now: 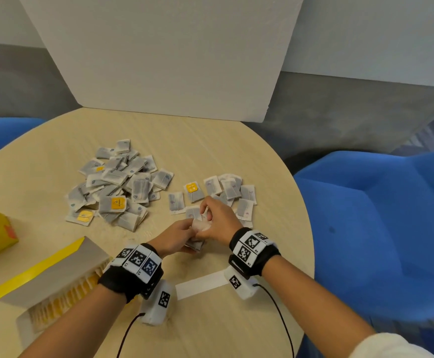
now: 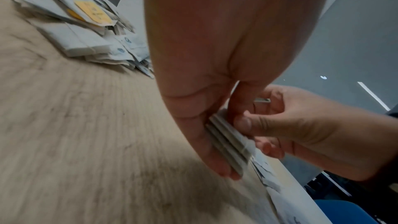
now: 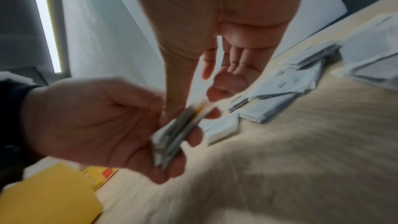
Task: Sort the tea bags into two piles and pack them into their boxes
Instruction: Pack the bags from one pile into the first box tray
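Your left hand (image 1: 177, 235) is clamped on a small stack of tea bags (image 2: 229, 144), just near you from the little pile (image 1: 232, 196) on the bench (image 1: 236, 151). Your right hand (image 1: 217, 219) pinches the top of the stack. Tap the edges even, keep your thumb pressed on the side, and add only bags that match. The big pile (image 1: 119, 184) lies left of the little pile; the yellow box (image 1: 45, 277) is further left. Blue marks and yellow tags show, but the print is too blurry to read.
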### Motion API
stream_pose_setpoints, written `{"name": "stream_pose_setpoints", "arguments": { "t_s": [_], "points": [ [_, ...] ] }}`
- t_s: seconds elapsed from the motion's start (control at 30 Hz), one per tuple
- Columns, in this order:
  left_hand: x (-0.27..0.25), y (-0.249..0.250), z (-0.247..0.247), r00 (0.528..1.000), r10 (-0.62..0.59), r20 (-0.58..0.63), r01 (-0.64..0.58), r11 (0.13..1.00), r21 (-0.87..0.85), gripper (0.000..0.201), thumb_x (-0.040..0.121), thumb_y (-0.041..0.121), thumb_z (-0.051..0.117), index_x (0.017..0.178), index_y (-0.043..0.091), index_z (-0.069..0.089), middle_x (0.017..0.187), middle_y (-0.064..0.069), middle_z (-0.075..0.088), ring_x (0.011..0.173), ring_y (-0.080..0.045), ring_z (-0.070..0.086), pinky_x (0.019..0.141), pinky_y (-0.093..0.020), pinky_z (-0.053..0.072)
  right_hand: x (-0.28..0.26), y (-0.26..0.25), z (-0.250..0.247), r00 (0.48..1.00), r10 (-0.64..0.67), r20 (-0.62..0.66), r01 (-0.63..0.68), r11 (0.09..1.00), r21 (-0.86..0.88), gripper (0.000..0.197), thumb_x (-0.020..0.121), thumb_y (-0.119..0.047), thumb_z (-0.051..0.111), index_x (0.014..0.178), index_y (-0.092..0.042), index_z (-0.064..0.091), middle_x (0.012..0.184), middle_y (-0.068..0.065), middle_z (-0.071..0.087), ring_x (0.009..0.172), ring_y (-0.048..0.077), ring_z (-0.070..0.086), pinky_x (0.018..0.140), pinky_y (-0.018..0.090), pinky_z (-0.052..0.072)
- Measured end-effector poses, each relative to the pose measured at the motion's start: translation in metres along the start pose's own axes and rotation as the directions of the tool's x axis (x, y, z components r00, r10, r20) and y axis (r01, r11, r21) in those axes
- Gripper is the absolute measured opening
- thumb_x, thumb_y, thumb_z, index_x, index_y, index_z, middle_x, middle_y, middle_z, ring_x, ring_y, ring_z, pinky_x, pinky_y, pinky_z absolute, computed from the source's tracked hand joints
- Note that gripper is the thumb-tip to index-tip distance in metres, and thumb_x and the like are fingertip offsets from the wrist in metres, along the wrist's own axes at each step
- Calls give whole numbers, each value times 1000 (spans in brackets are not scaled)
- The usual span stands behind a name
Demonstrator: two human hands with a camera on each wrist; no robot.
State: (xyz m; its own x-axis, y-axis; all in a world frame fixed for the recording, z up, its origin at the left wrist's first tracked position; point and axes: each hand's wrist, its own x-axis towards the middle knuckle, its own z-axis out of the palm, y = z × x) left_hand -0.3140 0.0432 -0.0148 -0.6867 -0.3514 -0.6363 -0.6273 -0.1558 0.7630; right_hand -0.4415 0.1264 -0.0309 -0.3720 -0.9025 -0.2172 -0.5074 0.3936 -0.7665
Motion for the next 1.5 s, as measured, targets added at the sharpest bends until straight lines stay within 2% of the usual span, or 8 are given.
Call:
{"name": "stream_pose_setpoints", "arguments": {
  "t_s": [0.33,0.57,0.67,0.83,0.97,1.17,1.3,1.5],
  "points": [
    [-1,-4,-19,984,21,-177,-23,1000,-6,30,97,3,44,127,-3,46,114,-21,54,87,-25,59,58,-21,56,33,35,-28,966,211,-150,-244,936,-254,38,83,-23,70,117,-12,57,123,6,47,104,22,55,92,31,45],
    [1,-5,-15,972,-24,-233,14,999,-44,19,98,6,41,116,5,45,102,-11,51,82,-21,56,56,-22,55,32,28,-29,954,268,-137,-278,959,-58,19,80,-13,69,88,-19,54,83,-1,56,82,19,56,72,29,46],
    [-1,-2,-11,969,-47,-243,17,992,-128,15,98,3,35,110,7,43,91,-4,47,76,-17,53,53,-23,55,22,18,-35,954,291,-74,-265,932,249,15,85,-4,65,92,-17,59,94,11,62,75,23,61,68,35,54],
    [-10,3,-13,980,-48,-195,9,980,-200,15,100,9,34,93,6,47,92,-9,43,87,-24,51,78,-41,54,3,-8,-46,983,157,99,-179,940,292,29,88,4,58,107,-17,63,98,0,51,69,24,65,65,29,59],
    [-17,6,-5,995,-66,-81,43,963,-266,27,102,22,33,121,8,47,115,-16,55,96,-27,58,71,-33,56,-13,-25,-26,981,116,158,-160,940,302,27,78,-2,74,95,-17,59,79,7,64,59,19,63,60,31,57],
    [-22,-5,0,993,-106,-57,84,950,-302,16,95,3,34,108,4,44,94,-10,55,79,-16,59,65,-30,55,-11,-28,14,1000,1,-18,-1,1000,0,17,71,-19,80,80,-15,66,73,-6,52,67,9,49,61,17,41],
    [-25,-13,-10,983,-140,-123,96,947,-308,29,95,0,30,121,10,39,112,-14,48,87,-19,53,73,-34,53,11,-23,3,997,73,-10,-73,995,65,9,80,-19,73,87,-22,67,72,-6,53,63,9,49,57,19,43],
    [-27,-24,-22,975,-119,-189,61,957,-285,36,93,-6,34,126,7,38,116,-16,45,89,-21,52,74,-35,53,48,-14,-2,971,191,145,-120,911,-395,55,79,-32,73,129,-19,52,121,9,46,105,25,54,88,31,44]
  ]
}}
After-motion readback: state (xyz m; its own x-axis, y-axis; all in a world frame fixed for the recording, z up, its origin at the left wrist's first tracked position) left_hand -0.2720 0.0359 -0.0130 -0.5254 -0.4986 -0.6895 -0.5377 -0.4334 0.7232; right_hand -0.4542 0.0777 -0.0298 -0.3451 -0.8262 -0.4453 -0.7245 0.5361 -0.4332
